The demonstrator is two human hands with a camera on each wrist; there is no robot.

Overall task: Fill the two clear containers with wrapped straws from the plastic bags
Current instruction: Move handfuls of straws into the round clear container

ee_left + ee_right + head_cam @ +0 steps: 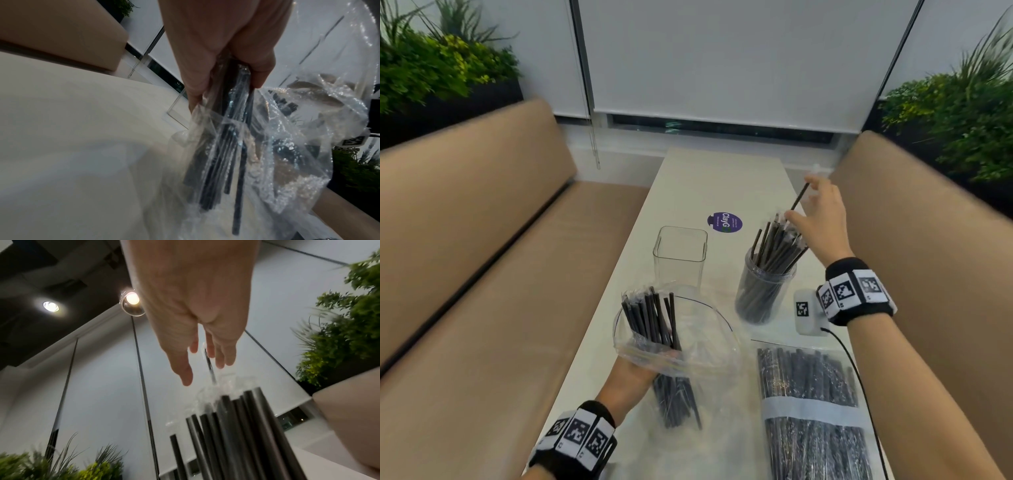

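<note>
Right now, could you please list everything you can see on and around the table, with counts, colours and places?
Square clear container: one, empty, mid-table.
Round clear container: one, packed with black wrapped straws, right of the square one.
Open plastic bag: one, clear, straws sticking out, near left.
Sealed plastic bag: one, clear with a pale band, full of black straws, lying flat near right.
Round purple sticker: one, far mid-table.
White tagged device: one, with black cable, right edge.
White table: one, centre.
Tan benches: two, one on either side.
Green plants: two clusters, far corners.
Left hand: grips the open bag and its straws.
Right hand: over the round container, one straw at its straight fingers.
</note>
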